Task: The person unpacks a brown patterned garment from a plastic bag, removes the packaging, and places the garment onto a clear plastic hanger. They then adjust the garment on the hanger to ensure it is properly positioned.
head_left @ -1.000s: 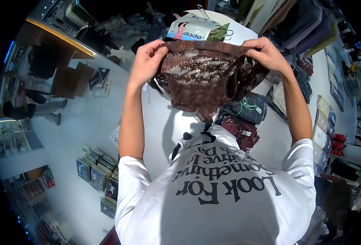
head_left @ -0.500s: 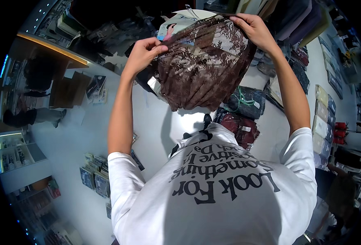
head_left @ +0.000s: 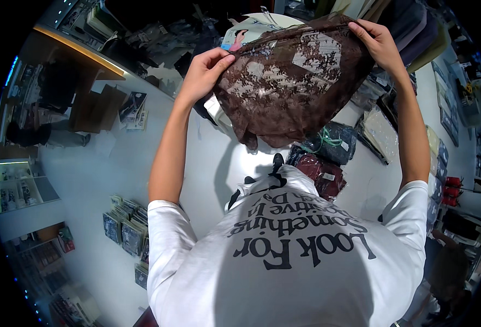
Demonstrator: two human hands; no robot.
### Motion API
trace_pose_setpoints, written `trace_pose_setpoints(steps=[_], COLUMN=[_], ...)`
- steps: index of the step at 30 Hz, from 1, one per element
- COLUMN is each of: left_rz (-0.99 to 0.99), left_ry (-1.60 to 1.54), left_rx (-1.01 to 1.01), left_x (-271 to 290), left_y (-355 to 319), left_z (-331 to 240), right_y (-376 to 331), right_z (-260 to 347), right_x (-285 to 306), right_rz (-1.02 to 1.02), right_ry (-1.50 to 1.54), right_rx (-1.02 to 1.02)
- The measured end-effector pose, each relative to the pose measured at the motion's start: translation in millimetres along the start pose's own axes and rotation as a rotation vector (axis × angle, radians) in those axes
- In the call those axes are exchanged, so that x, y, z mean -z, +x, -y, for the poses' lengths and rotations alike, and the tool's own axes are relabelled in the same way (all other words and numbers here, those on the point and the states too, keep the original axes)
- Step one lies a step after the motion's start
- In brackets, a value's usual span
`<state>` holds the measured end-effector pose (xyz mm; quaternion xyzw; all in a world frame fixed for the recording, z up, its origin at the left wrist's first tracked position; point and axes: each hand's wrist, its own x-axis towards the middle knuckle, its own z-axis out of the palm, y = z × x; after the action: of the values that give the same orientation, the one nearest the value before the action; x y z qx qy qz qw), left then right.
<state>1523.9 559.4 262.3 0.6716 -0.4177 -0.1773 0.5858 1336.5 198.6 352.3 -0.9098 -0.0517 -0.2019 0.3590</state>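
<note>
A dark brown, see-through lace fabric piece (head_left: 289, 92) is stretched between my two hands, its lower part hanging loose in folds. My left hand (head_left: 205, 73) pinches its upper left corner between thumb and fingers. At the upper right corner, my right hand (head_left: 379, 46) grips the edge with the thumb on the near side. Through the sheer cloth, pale packages show behind it. Just beyond its top edge lies a white package with a printed picture (head_left: 251, 30), partly covered by the fabric. Whether the cloth is a garment or a scarf, I cannot tell.
Plastic-wrapped dark bundles, one tied with green string (head_left: 330, 143) and one maroon (head_left: 322, 175), lie on the floor near my feet. Stacked packets (head_left: 126, 229) stand at left. A person (head_left: 50, 134) is at the far left. Folded clothes (head_left: 415, 32) hang or lie at upper right.
Both hands have shifted to the right, and the fabric is drawn wider and tauter between them. Its hanging lower part spreads out more.
</note>
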Motion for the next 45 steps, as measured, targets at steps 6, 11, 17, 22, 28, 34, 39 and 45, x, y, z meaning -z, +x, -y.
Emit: trace_pose_setpoints(steps=[6, 11, 17, 22, 28, 34, 39, 45], left_rz=[-0.043, -0.326, -0.5, -0.268, -0.21, 0.123, 0.156, 0.003], left_ry=[0.178, 0.506, 0.763, 0.649, 0.53, -0.022, -0.797, -0.572], left_rx=[-0.143, -0.504, -0.616, -0.594, -0.562, -0.05, 0.297, 0.537], left_x=[9, 23, 62, 60, 80, 43, -20, -72], left_y=[19, 50, 52, 82, 59, -54, -99, -99], left_z=[-31, -57, -96, -115, -103, -95, -42, -17], right_y=[6, 14, 42, 14, 6, -88, -124, -145], right_z=[7, 75, 38, 21, 21, 70, 4, -116], right_x=[48, 68, 53, 91, 79, 27, -61, -154], right_rz=[0.108, 0.189, 0.036, -0.066, 0.003, 0.367, 0.41, 0.452], right_ry=[-0.22, -0.352, 0.208, 0.039, 0.138, 0.336, 0.67, 0.623], right_rx=[-0.029, -0.332, -0.212, -0.119, -0.179, -0.163, -0.434, -0.478])
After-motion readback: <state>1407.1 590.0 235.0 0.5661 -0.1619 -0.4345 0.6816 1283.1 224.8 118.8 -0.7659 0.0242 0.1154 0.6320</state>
